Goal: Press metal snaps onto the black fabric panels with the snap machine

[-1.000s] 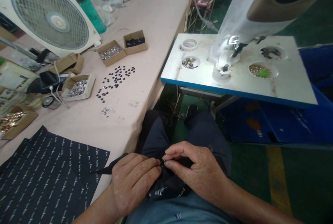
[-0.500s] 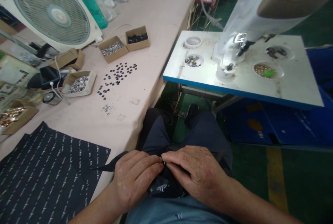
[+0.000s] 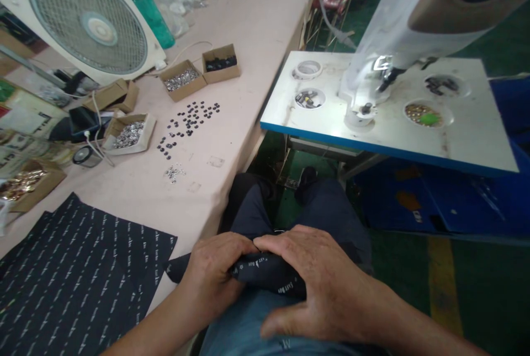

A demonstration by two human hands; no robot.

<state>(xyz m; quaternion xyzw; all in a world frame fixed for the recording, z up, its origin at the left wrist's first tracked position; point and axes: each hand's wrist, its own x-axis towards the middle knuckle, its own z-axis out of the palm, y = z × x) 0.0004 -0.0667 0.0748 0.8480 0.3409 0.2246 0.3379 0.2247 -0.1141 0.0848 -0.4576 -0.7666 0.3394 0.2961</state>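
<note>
Over my lap, a piece of black cloth printed with small white lettering (image 3: 269, 277) is bunched between both hands. My left hand (image 3: 215, 267) is closed on its left part, thumb in front, and a corner of the cloth sticks out beyond the wrist. My right hand (image 3: 327, 284) has its fingers bent over the cloth's upper edge, its thumb held apart below. The fingertips of both hands meet at that edge. Whatever lies under the fingertips is hidden.
On the table (image 3: 236, 146) at left are black snap caps (image 3: 192, 118), small metal pieces (image 3: 174, 173), cardboard boxes of parts (image 3: 181, 80), a fan (image 3: 89, 19) and printed black cloth (image 3: 91, 267). A press machine (image 3: 372, 80) stands on a white worktop (image 3: 290, 116) at right.
The right thumb has moved off the cloth, down and away. More of the cloth's printed face now shows between the hands, and the left fingers have gone behind it.
</note>
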